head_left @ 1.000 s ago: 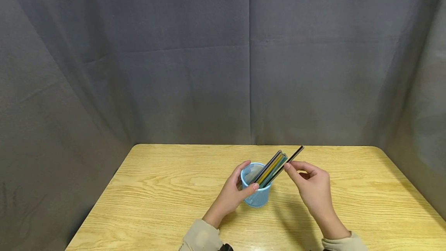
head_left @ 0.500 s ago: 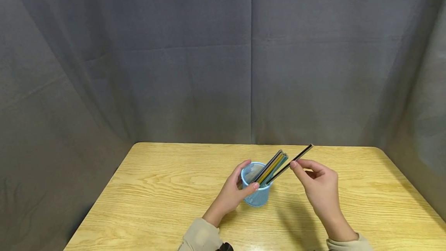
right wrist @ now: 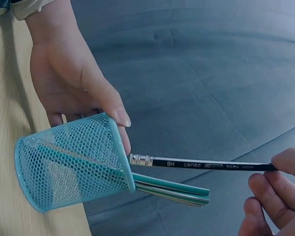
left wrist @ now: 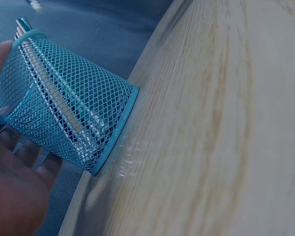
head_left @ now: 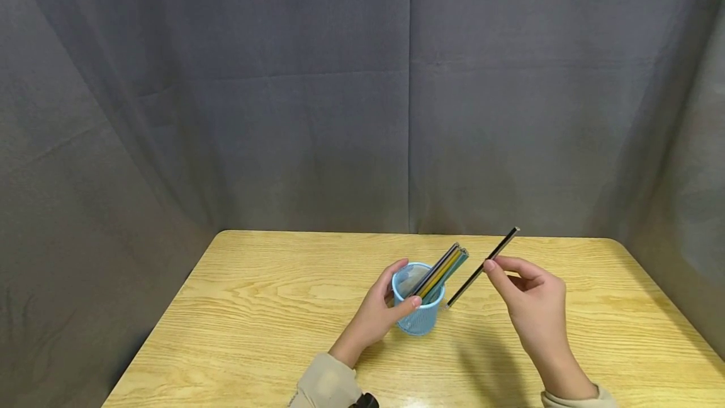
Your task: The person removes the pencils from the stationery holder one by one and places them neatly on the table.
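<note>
My left hand (head_left: 370, 317) grips a light blue mesh pencil cup (head_left: 418, 321) by its side and rim, with the thumb on the near rim. Several pencils (head_left: 444, 271) in dark, yellow and green lean out of the cup toward the right. In my right hand (head_left: 535, 307), thumb and fingers pinch a black pencil (head_left: 501, 246), held slanted in the air right of the cup. The right wrist view shows silvery "HB" lettering on this black pencil (right wrist: 201, 165) and a silver ferrule (right wrist: 141, 160) at its lower end, just outside the cup's rim.
The cup stands on a light wood-grain table (head_left: 272, 307), its base low at the surface in the left wrist view. Grey cloth (head_left: 306, 143) hangs behind the table and at both sides. A black wrist-worn device (head_left: 367, 400) shows at the left sleeve.
My right hand has drawn the black pencil up and to the right, out of the cup; its lower end has left the rim. My left hand and the cup have stayed almost still.
</note>
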`<control>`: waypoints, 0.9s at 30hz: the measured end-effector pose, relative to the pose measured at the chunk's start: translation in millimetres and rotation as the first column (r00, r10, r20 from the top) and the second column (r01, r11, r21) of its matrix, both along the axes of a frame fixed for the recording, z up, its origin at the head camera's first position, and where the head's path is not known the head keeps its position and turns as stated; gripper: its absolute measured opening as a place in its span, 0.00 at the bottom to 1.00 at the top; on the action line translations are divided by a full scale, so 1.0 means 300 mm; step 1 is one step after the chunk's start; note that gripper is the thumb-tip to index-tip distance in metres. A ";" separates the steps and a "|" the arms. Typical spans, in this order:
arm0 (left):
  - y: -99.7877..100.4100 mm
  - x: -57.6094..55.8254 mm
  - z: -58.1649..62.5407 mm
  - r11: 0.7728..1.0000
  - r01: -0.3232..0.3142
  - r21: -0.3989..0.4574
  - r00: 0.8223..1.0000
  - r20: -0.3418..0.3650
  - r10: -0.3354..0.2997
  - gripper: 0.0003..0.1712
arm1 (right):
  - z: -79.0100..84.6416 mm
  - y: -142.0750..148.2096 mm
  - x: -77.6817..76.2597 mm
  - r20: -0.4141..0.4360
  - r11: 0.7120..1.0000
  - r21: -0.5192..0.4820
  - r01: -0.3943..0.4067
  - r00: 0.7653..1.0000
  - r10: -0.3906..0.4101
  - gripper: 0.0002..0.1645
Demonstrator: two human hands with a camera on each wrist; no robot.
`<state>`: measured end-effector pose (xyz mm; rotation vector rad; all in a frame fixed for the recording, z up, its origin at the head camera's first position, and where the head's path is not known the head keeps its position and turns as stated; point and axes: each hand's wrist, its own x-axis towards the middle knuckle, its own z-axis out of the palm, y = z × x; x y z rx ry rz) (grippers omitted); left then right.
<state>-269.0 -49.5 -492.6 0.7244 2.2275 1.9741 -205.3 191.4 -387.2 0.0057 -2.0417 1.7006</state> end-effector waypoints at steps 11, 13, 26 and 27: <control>-0.001 0.001 0.002 1.000 -0.012 -0.019 1.000 0.011 0.012 0.39 | -0.048 0.026 -0.004 0.049 0.997 0.082 -0.008 0.999 0.004 0.17; -0.001 0.001 0.003 1.000 -0.012 -0.017 1.000 0.012 0.012 0.39 | -0.058 0.029 -0.007 0.057 0.995 0.099 -0.014 0.998 0.008 0.17; 0.000 -0.005 -0.003 1.000 0.005 0.011 1.000 0.005 -0.005 0.39 | -0.118 0.033 -0.032 0.091 0.985 0.173 -0.019 0.996 0.003 0.15; 0.000 -0.005 -0.004 1.000 0.005 0.011 1.000 0.007 -0.005 0.40 | -0.123 0.033 -0.034 0.090 0.984 0.178 -0.019 0.996 0.003 0.15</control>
